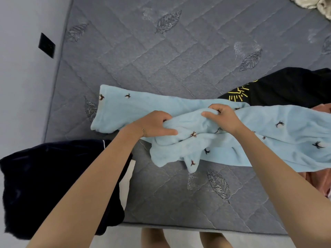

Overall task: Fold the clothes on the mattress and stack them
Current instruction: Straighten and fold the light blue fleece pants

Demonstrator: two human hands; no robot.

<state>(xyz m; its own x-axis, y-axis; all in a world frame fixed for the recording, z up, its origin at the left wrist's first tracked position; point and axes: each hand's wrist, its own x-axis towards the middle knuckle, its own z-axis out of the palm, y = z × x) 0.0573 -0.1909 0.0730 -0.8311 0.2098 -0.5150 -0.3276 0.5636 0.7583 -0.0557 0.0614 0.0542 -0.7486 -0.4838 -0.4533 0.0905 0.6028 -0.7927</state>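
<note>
A light blue fleece garment with small dark embroidered marks lies stretched across the grey quilted mattress, one leg reaching left. My left hand grips a bunched fold at its middle. My right hand pinches the fabric just to the right of that, fingers curled into the cloth. A dark navy folded garment lies at the mattress's front left corner, partly under my left forearm.
A black shirt with a yellow print lies at the right, behind the blue garment. Pink cloth shows at the right edge. A cream bundle sits at the far right corner. The wall with a black socket plate runs along the left.
</note>
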